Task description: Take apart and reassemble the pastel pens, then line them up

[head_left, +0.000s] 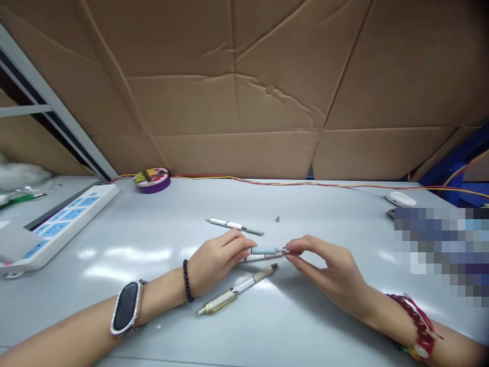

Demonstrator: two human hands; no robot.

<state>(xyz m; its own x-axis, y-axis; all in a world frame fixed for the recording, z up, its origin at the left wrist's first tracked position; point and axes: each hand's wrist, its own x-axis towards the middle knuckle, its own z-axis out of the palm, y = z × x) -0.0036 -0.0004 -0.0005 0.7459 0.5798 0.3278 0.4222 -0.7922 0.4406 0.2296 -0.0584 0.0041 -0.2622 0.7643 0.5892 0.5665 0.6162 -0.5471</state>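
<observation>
Two hands of mine meet at one light-blue pen, over the grey table

My left hand grips the pen's body between thumb and fingers, and my right hand pinches at its narrow metal tip; whether that tip is loose I cannot tell. Just beside it, on the side nearer me, is a white pen, partly hidden by my left fingers. Closer to me a beige-gripped pen lies slantwise; beyond my hands lie a green-and-white pen and a small grey cone, with a purple-sided disc farther back and a white power strip to the left
</observation>
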